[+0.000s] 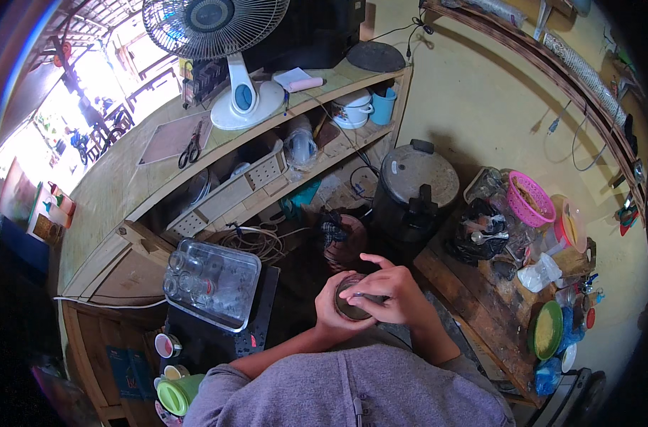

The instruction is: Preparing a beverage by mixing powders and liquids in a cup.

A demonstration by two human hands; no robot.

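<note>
Close in front of my chest, my left hand point(328, 307) cups a round container point(348, 309) with a dull grey-brown top or inside. My right hand point(390, 291) reaches over it from the right. Its thumb and fingers pinch a small shiny piece point(358, 294) at the middle of the container; whether this is a lid knob or a utensil handle I cannot tell. The right hand's fingers hide much of the container. To the left, a clear rectangular tray point(233, 283) holds several drinking glasses point(188, 280) on a black surface.
A wooden counter point(116, 176) carries a fan point(241, 99) and scissors point(190, 149). A large lidded pot point(417, 187) stands ahead. On the right, a wooden bench point(484, 315) bears a pink basket point(532, 198), plastic bags and a green plate point(548, 330). Lower left is a green-lidded container point(174, 397).
</note>
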